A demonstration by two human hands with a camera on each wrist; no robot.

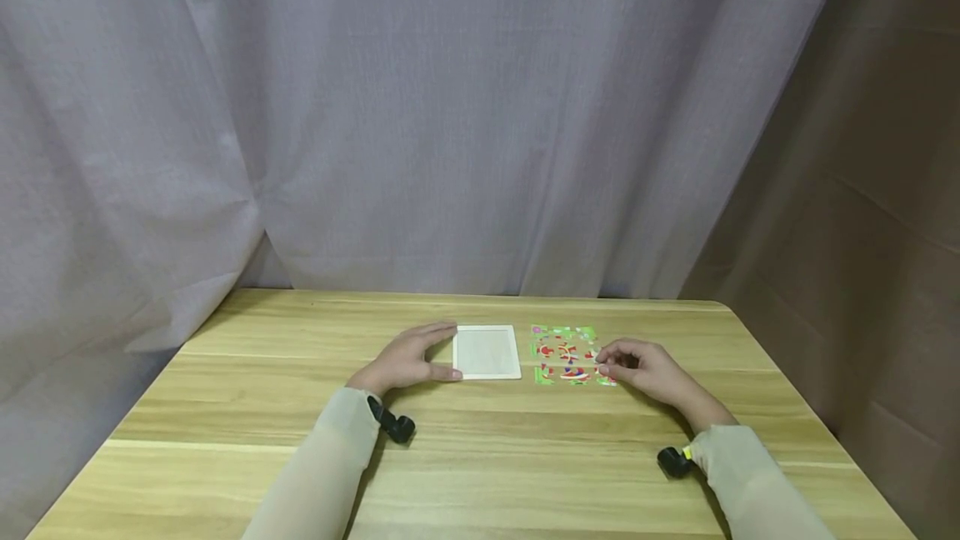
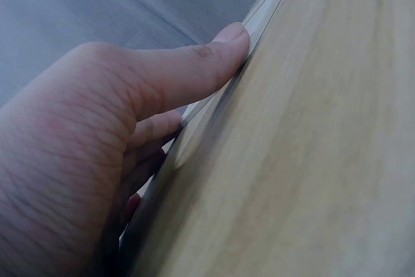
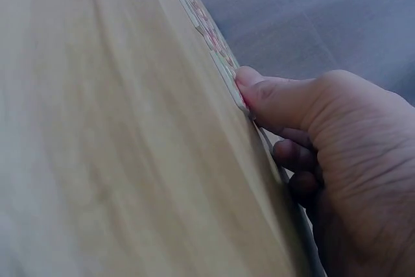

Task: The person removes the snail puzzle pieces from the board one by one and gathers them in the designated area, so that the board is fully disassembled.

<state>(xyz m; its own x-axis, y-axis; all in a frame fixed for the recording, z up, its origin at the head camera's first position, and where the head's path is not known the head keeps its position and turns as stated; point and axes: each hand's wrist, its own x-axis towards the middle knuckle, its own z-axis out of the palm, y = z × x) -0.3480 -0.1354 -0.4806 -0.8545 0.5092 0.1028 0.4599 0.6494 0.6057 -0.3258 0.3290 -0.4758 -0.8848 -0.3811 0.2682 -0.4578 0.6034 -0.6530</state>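
Note:
In the head view, a white square tray with a raised rim point(image 1: 517, 357) lies flat on the table. My left hand point(image 1: 408, 357) spans its left side, thumb at the near left corner and fingertips at the far left corner, with the fingers fairly straight. Right of the tray lie several thin, colourful puzzle pieces point(image 1: 567, 352) in green, red and white, spaced in rows. At their right edge, my right hand point(image 1: 643, 367) pinches a small puzzle piece point(image 1: 597, 352) between thumb and curled forefinger. In the right wrist view, the thumb point(image 3: 279, 98) covers part of the pieces' edge.
The wooden table point(image 1: 480, 473) extends toward me and to both sides. Behind its far edge hangs a grey curtain point(image 1: 450, 123), with a darker brown drape point(image 1: 862, 257) along the right. Small black cameras point(image 1: 401, 428) sit on both wrists.

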